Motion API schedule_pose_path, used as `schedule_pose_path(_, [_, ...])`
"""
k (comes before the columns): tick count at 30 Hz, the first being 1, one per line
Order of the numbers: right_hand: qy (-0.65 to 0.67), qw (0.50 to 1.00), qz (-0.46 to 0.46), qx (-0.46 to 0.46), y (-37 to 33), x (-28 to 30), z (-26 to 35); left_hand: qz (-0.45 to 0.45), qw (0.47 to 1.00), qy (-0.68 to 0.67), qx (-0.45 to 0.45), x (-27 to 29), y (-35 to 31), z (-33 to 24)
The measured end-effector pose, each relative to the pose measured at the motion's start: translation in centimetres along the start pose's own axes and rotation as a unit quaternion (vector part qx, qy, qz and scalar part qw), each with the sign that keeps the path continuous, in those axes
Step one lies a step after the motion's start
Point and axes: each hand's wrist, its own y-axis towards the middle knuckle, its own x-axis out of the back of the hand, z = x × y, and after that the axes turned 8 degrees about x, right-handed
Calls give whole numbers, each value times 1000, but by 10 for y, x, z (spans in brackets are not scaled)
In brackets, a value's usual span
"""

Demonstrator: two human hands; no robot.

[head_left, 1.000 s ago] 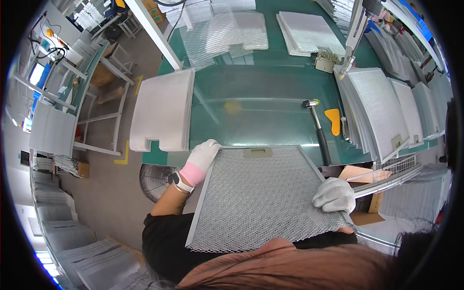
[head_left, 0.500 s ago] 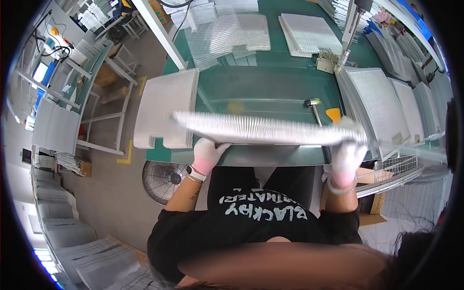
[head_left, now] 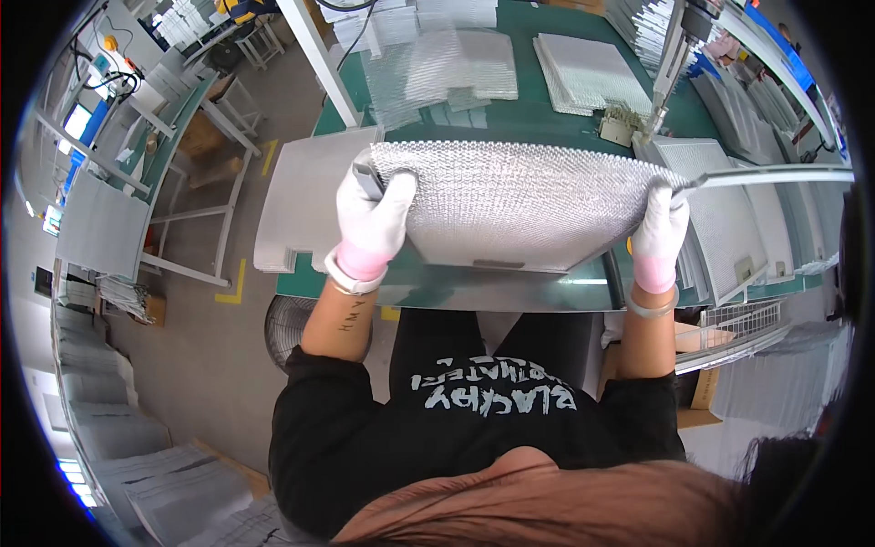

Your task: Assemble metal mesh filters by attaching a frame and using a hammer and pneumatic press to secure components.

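A silvery metal mesh panel (head_left: 529,201) is held tilted over the front of the green bench, its lower edge near the bench top. My left hand (head_left: 375,214), in a white glove with a pink cuff, grips the panel's upper left corner, thumb on the near face. A short grey metal piece (head_left: 367,180) shows beside that thumb. My right hand (head_left: 661,232), gloved alike, is closed on the upper right corner. From there a long thin grey metal strip (head_left: 775,175) sticks out to the right; whether it joins the panel, I cannot tell.
Stacked pale panels (head_left: 310,196) lie on the bench's left. Further mesh sheets (head_left: 474,64) and a panel stack (head_left: 592,73) lie at the back. A metal fixture (head_left: 618,126) stands by an upright rod. Panels lean at right above a wire basket (head_left: 743,319). A fan (head_left: 290,328) stands below left.
The panel has swung up from edge-on so its mesh face shows. My left hand has risen from its lower edge to the upper left corner. The hammer is now hidden behind the panel.
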Motion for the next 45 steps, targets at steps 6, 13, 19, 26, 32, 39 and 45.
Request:
schedule_pose_path(6, [63, 998, 9, -5, -11, 11, -5, -63, 991, -17, -118, -3, -8, 19])
schedule_pose_path(13, [7, 1000, 9, 13, -5, 13, -12, -120, 931, 269, -216, 2, -22, 82])
schedule_pose_path(19, [-46, 999, 7, 3, 2, 2, -6, -184, 945, 212, -166, -12, -16, 91])
schedule_pose_path(26, [-79, 997, 0, -4, 4, 9, -16, -51, 990, 66, -113, -3, 5, 52])
schedule_pose_path(32, [-65, 996, -35, 47, 2, -18, 4, -5, 999, -38, -4, 20, 9, 77])
schedule_pose_path(39, [-55, 997, -48, 36, 2, -17, 3, -141, 907, 295, -267, 1, 24, 24])
schedule_pose_path(45, [-29, 999, -38, 25, 3, -20, 4, 14, 978, 93, -188, 1, 43, -22])
